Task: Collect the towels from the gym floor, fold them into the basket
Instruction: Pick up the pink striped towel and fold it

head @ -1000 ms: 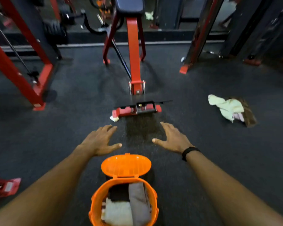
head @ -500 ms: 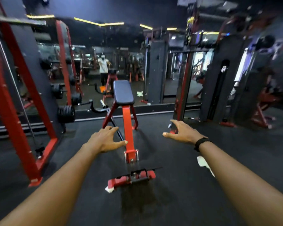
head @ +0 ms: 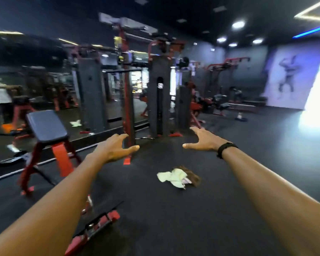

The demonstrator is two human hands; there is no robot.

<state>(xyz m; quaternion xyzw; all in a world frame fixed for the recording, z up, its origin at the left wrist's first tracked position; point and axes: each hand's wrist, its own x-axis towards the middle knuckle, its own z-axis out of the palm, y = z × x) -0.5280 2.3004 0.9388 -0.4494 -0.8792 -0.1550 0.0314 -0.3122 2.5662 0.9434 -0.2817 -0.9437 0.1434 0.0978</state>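
While both hands, left (head: 116, 148) and right (head: 203, 139), hang spread and empty, step close, then grip the crumpled towels (head: 177, 177) together.

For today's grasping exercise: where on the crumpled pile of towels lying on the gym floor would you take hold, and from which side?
Probably from above, at the raised, bunched middle of the towel pile, where the pale green and brown cloths overlap. The heap lies loose and flat on the floor with no stiff edge, so fingers closing over the central folds should gather both. Both the left hand and right hand are open and empty.
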